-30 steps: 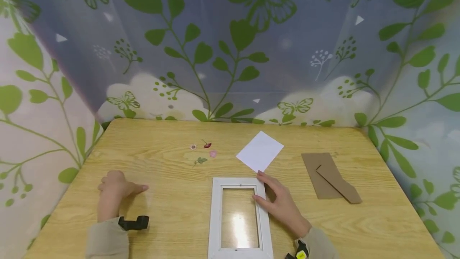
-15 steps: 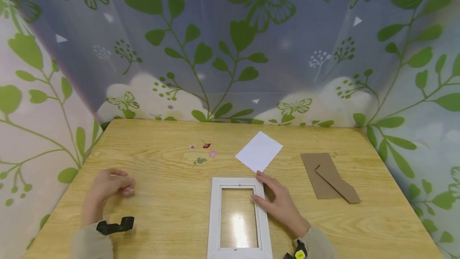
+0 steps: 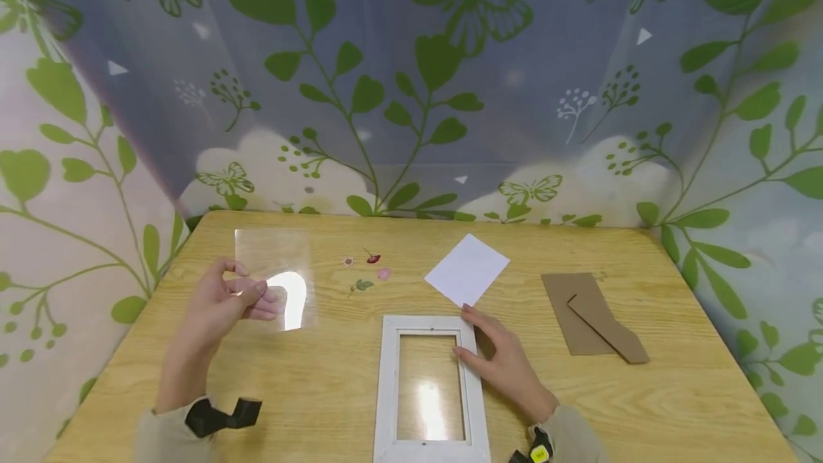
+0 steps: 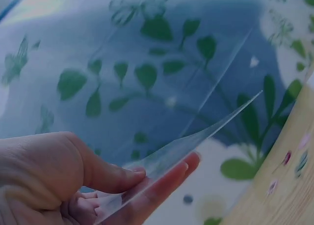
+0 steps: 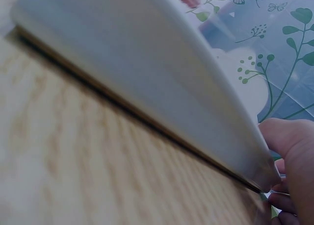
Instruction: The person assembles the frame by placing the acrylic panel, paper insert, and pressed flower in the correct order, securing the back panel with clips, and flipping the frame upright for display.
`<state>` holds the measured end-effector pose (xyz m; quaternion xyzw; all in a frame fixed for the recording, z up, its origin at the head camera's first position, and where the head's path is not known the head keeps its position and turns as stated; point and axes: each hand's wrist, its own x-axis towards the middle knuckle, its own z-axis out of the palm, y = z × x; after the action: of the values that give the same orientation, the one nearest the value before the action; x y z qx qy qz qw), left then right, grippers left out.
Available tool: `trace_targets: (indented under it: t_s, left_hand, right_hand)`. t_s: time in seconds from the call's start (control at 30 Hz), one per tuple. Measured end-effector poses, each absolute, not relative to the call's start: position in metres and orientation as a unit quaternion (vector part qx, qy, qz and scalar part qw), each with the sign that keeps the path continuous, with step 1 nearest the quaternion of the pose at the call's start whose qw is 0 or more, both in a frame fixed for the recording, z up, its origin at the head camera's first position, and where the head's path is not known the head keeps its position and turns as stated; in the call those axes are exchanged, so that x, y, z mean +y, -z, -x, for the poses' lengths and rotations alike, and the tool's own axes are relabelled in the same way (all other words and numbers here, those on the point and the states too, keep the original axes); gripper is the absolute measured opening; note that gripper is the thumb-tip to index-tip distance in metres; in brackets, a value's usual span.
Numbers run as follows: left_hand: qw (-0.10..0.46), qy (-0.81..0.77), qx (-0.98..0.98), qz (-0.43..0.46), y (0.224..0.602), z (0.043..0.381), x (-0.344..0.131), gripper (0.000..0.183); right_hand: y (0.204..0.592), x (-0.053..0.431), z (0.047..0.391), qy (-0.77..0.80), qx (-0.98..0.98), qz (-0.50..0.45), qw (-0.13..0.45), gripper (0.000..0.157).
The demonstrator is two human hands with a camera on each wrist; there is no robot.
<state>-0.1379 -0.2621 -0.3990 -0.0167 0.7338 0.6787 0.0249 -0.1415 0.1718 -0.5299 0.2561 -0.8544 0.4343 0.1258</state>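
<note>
My left hand (image 3: 215,309) pinches a clear plastic sheet (image 3: 293,300) between thumb and fingers, raised above the left side of the table. A bright glare lies across it. In the left wrist view the sheet (image 4: 196,137) is seen nearly edge-on, thumb on one face and fingers on the other. My right hand (image 3: 504,363) holds the right side of a white picture frame (image 3: 388,384), thumb over its inner edge. The frame lies flat, its opening showing bare wood. In the right wrist view, the frame's side (image 5: 147,73) fills much of the picture and fingers grip its far corner.
Several pressed flowers and a leaf sprig (image 3: 363,285) lie beyond the frame. White paper (image 3: 467,269) sits behind it, near my right fingertips. At the right is a brown backing board (image 3: 566,306) with an angled stand (image 3: 611,334). A patterned cloth (image 3: 411,91) surrounds the table (image 3: 321,391).
My left hand moved off the tabletop, turned, and now holds up the clear sheet, which I could not make out before. The right hand and the picture frame stayed in place.
</note>
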Motion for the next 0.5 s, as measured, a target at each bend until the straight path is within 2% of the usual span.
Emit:
trace_targets:
  t_s: [0.23, 0.5]
  left_hand:
    - [0.059, -0.710, 0.700, -0.047, 0.387, 0.120, -0.218, 0.029]
    - [0.121, -0.749, 0.648, -0.064, 0.407, 0.103, -0.166, 0.029]
  right_hand:
    - [0.529, 0.172, 0.141, -0.431, -0.857, -0.256, 0.121, 0.060]
    - [0.529, 0.173, 0.142, -0.438, -0.850, -0.265, 0.124, 0.059]
